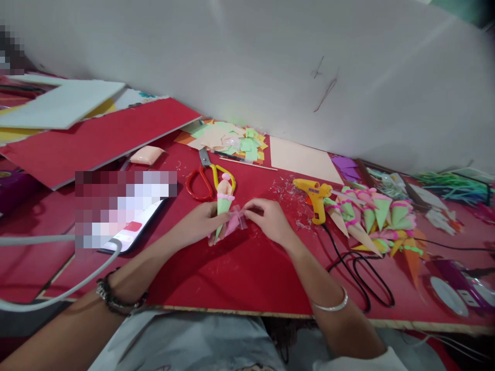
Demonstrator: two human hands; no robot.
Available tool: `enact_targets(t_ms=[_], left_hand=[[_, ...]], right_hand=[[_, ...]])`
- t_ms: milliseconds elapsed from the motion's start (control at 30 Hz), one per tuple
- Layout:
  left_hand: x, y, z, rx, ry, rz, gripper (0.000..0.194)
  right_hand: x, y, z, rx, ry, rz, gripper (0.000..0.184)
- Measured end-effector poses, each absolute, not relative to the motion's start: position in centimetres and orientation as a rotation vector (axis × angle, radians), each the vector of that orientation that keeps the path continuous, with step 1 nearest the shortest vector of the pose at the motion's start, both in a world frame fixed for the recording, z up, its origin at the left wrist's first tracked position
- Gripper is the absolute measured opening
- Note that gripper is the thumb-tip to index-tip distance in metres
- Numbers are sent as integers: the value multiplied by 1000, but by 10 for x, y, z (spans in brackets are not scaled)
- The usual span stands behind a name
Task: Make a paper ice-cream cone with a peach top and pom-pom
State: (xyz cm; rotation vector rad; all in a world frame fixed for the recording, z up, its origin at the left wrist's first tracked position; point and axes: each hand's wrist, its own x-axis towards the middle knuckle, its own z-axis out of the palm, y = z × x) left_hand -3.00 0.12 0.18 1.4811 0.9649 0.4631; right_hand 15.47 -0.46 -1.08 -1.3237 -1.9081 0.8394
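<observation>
My left hand (204, 221) is closed around a small green paper cone (223, 205). A pink band rings the cone's top, with a peach-coloured lump and a small pink ball above it. Close against the cone is a pink lump in clear plastic wrap (234, 221). My right hand (266, 219) pinches the edge of that wrap between thumb and fingers. Just behind the cone lie scissors (206, 175) with one red and one yellow handle. How the left fingers sit under the cone is partly hidden.
A yellow glue gun (317, 198) with a black cord lies right, beside piled paper cones (381, 211). A phone (145, 224) and white cable (91, 281) are left. Paper scraps (228, 139) lie by the wall. A red board (112, 134) slants at back left.
</observation>
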Motion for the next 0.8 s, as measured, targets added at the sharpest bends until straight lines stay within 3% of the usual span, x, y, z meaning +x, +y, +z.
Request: enact_targets(t_ms=[367,667,800], left_hand=[[-31,2,0,1462,943,474,33],[-29,0,-3,1339,1007,620,23],[-28,-1,-3,1276,995,746,22]], right_hand=[[174,11,-16,-1246,-1099,879,22],[151,-7,-5,-1165,-1269,1168,16],[138,-15,-3,-1127,-1355,1208,22]])
